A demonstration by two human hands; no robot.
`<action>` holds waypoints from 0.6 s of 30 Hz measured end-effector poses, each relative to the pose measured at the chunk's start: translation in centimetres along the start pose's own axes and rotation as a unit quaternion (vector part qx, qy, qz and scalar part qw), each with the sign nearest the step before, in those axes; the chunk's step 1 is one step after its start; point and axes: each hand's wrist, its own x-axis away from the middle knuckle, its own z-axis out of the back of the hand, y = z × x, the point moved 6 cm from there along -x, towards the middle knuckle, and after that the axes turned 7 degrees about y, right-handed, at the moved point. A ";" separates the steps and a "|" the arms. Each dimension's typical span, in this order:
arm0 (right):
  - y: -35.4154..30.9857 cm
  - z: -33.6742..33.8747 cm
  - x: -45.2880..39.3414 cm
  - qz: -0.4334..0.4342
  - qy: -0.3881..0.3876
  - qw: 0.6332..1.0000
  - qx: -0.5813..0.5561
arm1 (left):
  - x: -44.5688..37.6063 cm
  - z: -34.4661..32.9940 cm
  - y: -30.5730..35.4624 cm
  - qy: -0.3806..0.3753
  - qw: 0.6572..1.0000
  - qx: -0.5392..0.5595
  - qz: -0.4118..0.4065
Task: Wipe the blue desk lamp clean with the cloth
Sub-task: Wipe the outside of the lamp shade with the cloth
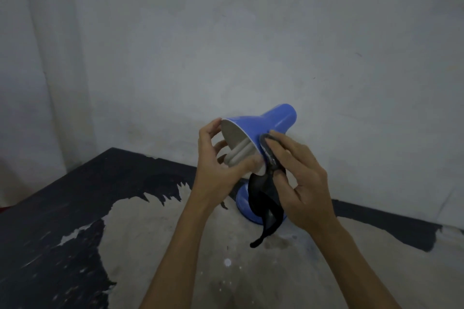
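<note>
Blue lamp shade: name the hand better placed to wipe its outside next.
Right. The right hand already presses the black cloth against the blue shade; the left hand grips the rim, steadying it.

Two bare forearms, no sleeves, slender fingers (276,144)

Lamp (253,130) stands on table (62,221), wall (226,32) behind.
</note>
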 end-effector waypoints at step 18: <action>-0.9 -1.4 -0.6 -0.018 0.027 0.999 0.000 | -0.3 -1.0 0.9 0.008 0.995 0.050 0.085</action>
